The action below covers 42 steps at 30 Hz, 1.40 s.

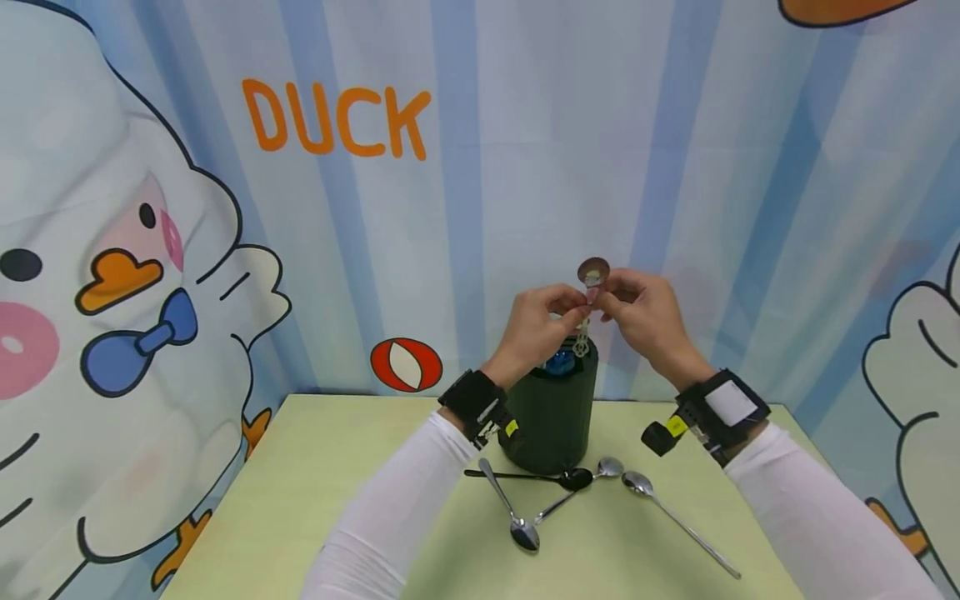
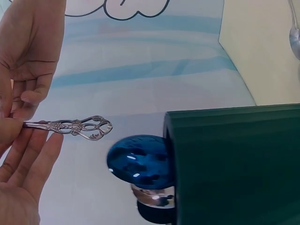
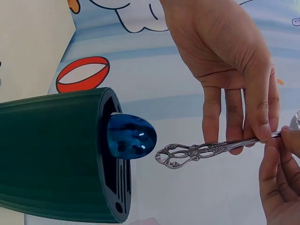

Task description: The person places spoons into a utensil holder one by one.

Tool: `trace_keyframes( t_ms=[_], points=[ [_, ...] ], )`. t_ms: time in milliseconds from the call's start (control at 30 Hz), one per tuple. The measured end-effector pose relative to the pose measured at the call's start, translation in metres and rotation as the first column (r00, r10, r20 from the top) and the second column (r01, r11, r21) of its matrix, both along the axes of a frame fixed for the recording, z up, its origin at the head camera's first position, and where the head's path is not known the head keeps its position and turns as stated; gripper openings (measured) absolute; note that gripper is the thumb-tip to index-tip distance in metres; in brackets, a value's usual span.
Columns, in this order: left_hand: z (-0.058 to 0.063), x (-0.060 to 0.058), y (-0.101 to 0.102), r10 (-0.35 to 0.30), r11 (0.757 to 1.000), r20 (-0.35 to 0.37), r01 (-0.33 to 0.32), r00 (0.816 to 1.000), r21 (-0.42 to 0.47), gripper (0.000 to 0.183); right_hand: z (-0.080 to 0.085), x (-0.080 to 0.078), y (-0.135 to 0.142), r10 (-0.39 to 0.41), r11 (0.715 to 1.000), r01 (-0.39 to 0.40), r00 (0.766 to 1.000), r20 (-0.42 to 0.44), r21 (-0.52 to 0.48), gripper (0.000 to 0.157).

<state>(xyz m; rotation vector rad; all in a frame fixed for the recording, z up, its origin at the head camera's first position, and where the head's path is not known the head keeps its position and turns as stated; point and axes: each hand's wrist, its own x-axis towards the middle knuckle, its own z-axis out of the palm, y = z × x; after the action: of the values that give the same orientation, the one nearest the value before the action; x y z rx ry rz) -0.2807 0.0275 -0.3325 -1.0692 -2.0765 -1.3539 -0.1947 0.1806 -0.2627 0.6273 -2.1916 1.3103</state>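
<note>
Both hands meet on one silver spoon (image 1: pixel 593 269), held upright above a dark green holder (image 1: pixel 551 417). Its bowl points up and its openwork ornate handle hangs down, clear in the right wrist view as a scrolled handle end (image 3: pixel 180 155). My left hand (image 1: pixel 534 329) pinches the handle from the left. Close to the bowl, my right hand (image 1: pixel 651 321) pinches the spoon's neck from the right. From the holder's top opening sticks a shiny blue rounded piece (image 2: pixel 140 161), close below the handle's end. Beside it shows a silver rounded piece (image 2: pixel 157 196).
On the pale yellow table (image 1: pixel 315 475), in front of the holder, lie a black spoon (image 1: pixel 573 479) and several silver spoons, one with its bowl (image 1: pixel 525 536) toward me. Another long silver spoon (image 1: pixel 686 525) lies right. A duck-printed curtain (image 1: pixel 525 125) hangs behind.
</note>
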Motion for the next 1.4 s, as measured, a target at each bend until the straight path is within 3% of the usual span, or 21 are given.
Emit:
trace_keyframes(
  t_ms=[167,267,533,1100,1400],
  points=[
    [0.034,0.048,-0.011,-0.002,1.0,0.081,0.002,0.997,0.0,0.013,-0.006,-0.005,-0.001,-0.024,1.0,0.023,1.0,0.015,0.016,0.015],
    [0.034,0.05,-0.013,-0.011,1.0,0.083,0.012,0.996,-0.005,0.012,-0.008,-0.007,-0.001,-0.035,0.999,0.034,0.999,0.012,0.034,0.014],
    [0.029,0.045,-0.017,0.017,0.998,0.051,-0.014,0.999,-0.059,0.013,-0.014,-0.014,-0.002,-0.045,0.998,0.044,0.999,0.028,0.045,0.013],
    [0.005,0.032,-0.016,0.088,0.987,0.087,-0.075,0.992,-0.143,0.011,-0.039,-0.027,0.0,-0.054,0.997,0.044,0.986,0.156,0.07,0.014],
    [-0.007,0.032,-0.018,0.08,0.981,0.098,-0.061,0.992,-0.183,0.013,-0.053,-0.028,0.002,-0.065,0.993,0.042,0.972,0.225,0.108,0.013]
  ],
)
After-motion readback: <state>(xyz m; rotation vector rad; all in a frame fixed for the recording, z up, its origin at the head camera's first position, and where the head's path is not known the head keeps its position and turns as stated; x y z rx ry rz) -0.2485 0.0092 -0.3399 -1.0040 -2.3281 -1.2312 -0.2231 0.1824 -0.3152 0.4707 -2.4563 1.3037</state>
